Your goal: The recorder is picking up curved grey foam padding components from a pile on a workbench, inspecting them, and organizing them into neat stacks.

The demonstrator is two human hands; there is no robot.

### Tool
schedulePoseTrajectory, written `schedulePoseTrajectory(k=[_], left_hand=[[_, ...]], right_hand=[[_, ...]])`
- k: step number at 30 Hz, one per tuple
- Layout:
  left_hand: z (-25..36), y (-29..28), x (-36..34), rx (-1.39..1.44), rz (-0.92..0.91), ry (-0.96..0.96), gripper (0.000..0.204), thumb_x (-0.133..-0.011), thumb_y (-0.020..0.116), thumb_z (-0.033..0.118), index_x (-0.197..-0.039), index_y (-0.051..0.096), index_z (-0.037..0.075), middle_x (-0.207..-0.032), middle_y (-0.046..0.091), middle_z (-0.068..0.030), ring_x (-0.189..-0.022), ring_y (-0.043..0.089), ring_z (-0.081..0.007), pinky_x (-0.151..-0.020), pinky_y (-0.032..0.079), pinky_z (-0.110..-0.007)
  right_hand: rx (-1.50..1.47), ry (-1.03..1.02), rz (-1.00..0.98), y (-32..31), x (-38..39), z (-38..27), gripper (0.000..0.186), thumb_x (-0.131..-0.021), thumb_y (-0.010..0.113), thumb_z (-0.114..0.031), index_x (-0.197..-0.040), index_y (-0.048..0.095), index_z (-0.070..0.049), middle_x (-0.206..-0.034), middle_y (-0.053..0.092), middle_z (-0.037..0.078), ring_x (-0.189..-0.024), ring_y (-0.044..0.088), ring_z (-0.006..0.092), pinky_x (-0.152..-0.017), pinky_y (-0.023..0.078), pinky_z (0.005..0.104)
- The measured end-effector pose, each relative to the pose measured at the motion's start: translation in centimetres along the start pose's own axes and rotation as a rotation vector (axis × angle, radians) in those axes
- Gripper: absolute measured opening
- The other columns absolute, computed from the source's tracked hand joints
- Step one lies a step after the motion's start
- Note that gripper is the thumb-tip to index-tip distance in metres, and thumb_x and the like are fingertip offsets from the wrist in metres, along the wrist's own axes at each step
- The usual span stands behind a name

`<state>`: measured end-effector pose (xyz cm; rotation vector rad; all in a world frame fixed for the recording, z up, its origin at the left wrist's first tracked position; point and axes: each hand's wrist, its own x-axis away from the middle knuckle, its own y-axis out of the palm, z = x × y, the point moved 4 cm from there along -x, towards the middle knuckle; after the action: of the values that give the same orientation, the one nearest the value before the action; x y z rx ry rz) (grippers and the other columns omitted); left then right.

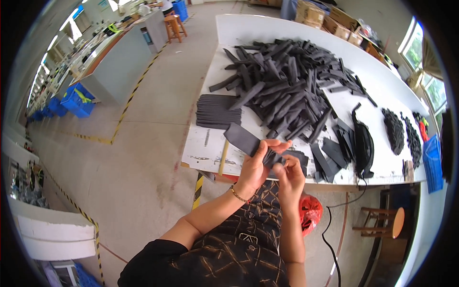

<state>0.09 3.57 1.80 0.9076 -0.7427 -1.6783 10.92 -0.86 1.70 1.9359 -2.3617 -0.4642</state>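
Observation:
Between my two hands, over the table's front edge, is a dark grey flat strip (242,138), seemingly fabric. Its wide end sticks out to the upper left. My left hand (256,165) is closed on it, thumb on top. My right hand (290,174) pinches the strip's bunched, creased near end; the fingertips partly hide it. Beyond my hands lies a large loose heap of dark strips (287,86). A neat stack of flat dark strips (218,111) sits at the table's left edge. More flat dark pieces (330,158) lie to the right of my hands.
The white table (196,148) has a raised back panel (267,23). A yellowish stick (223,158) lies near its front left. To the right are a black pouch-like item (363,143) and small dark bundles (393,131). A red bag (311,213) and a stool (397,222) are below.

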Motion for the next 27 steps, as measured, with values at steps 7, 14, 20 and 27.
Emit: schedulePoseTrajectory(k=[7,14,20,27], left_hand=[[1.4,0.5,-0.5,0.076,-0.157,0.036,0.037,-0.101,0.043,0.032,-0.119,0.057,0.002,-0.123,0.060,-0.0200,-0.129,0.047,-0.0350,-0.115,0.029,-0.048],[2.3,-2.6,-0.3,0.076,-0.030,-0.041,0.032,-0.098,0.052,0.027,-0.116,0.059,0.001,-0.112,0.066,-0.0174,-0.113,0.059,-0.0329,-0.103,0.044,-0.048],[2.6,-5.7,0.4,0.106,0.111,-0.031,0.019,-0.093,0.062,0.014,-0.106,0.063,0.000,-0.098,0.069,-0.0151,-0.096,0.067,-0.0305,-0.091,0.054,-0.044],[1.5,-7.4,-0.9,0.098,0.313,-0.152,0.027,-0.097,0.055,0.021,-0.106,0.058,-0.004,-0.103,0.066,-0.0174,-0.103,0.064,-0.0333,-0.094,0.053,-0.041]], right_hand=[[-0.099,-0.069,0.242,-0.8,0.7,-1.9,0.011,-0.088,0.068,-0.007,-0.087,0.058,-0.002,-0.103,0.056,0.001,-0.084,0.049,0.0066,-0.075,0.041,0.0214],[0.421,-0.454,0.146,-0.9,0.7,-3.6,0.009,-0.081,0.070,0.001,-0.085,0.063,-0.001,-0.079,0.061,0.005,-0.069,0.051,0.0119,-0.060,0.039,0.0222],[0.523,-0.502,0.057,-1.1,1.1,-4.2,0.009,-0.079,0.070,0.004,-0.083,0.063,-0.001,-0.079,0.062,0.006,-0.067,0.051,0.0119,-0.058,0.038,0.0231],[0.307,-0.020,0.180,-5.3,-1.8,0.2,0.016,-0.089,0.068,-0.014,-0.089,0.067,0.001,-0.076,0.060,-0.004,-0.073,0.048,0.0052,-0.068,0.040,0.0207]])
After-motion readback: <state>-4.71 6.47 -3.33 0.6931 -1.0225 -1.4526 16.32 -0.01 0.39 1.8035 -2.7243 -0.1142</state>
